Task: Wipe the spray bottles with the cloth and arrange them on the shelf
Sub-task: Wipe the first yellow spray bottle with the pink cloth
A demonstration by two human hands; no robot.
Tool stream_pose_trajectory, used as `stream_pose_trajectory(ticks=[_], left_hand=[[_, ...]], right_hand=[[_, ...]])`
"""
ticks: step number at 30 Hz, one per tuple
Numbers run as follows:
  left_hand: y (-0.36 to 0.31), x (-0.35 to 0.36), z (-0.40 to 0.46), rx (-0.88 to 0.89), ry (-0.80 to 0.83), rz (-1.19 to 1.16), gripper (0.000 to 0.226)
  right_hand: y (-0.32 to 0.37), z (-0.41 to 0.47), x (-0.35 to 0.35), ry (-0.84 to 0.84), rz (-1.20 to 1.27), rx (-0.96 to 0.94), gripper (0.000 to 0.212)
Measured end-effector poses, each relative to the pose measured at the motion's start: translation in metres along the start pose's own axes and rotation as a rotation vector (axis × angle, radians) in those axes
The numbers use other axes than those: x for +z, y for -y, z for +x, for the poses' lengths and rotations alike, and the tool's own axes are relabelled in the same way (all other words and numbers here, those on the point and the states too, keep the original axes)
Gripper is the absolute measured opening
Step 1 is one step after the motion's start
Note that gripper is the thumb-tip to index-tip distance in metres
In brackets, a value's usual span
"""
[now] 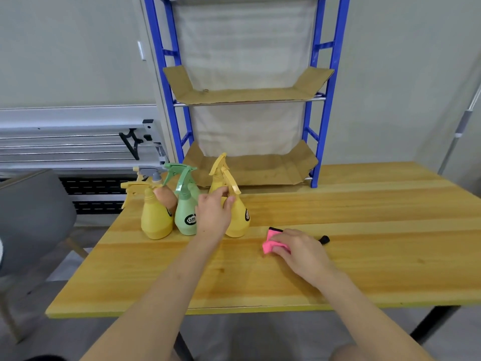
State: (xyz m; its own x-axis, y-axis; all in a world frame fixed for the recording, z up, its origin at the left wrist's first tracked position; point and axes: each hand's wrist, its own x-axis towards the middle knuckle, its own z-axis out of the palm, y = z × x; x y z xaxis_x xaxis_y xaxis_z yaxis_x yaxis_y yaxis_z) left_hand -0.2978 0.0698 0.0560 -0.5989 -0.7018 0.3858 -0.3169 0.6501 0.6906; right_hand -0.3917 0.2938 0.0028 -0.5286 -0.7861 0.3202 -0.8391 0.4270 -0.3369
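Note:
Several spray bottles stand in a cluster on the wooden table [364, 256]. My left hand [212, 214] grips the neck of the right-hand yellow spray bottle [238, 220], fingers curled under its trigger. A green bottle [185, 214] and another yellow bottle [155, 218] stand to its left, with more bottles partly hidden behind. My right hand [299, 250] rests on the pink cloth [270, 243] lying on the table, fingers curled over it. The blue-framed shelf [322, 126] stands at the table's far edge, its cardboard-lined tiers bare.
A grey chair [31, 217] stands off the table's left corner. Grey metal rails run along the wall at left. A small black piece [324, 239] pokes out beyond my right hand. A pole leans at the far right.

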Motion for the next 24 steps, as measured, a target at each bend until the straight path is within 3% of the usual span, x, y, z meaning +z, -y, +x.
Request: stream_pose_trajectory(ticks=[7, 11, 14, 20, 24], left_hand=[[0.003, -0.005, -0.029, 0.061, 0.003, -0.047, 0.030], [0.005, -0.009, -0.039, 0.057, 0.032, -0.072, 0.032], [0.005, -0.012, -0.044, 0.066, 0.050, -0.098, 0.034], [0.004, -0.013, -0.050, 0.050, 0.061, -0.159, 0.035], [0.005, -0.009, -0.048, -0.002, 0.087, -0.252, 0.035]], right_hand=[[0.008, -0.001, -0.007, -0.250, 0.279, 0.101, 0.025], [0.023, 0.008, -0.024, -0.294, 0.349, 0.176, 0.031], [0.034, 0.018, -0.036, -0.310, 0.447, 0.216, 0.018], [0.056, 0.047, -0.063, -0.359, 0.491, 0.057, 0.013], [0.064, 0.078, -0.073, -0.269, 0.420, -0.034, 0.016]])
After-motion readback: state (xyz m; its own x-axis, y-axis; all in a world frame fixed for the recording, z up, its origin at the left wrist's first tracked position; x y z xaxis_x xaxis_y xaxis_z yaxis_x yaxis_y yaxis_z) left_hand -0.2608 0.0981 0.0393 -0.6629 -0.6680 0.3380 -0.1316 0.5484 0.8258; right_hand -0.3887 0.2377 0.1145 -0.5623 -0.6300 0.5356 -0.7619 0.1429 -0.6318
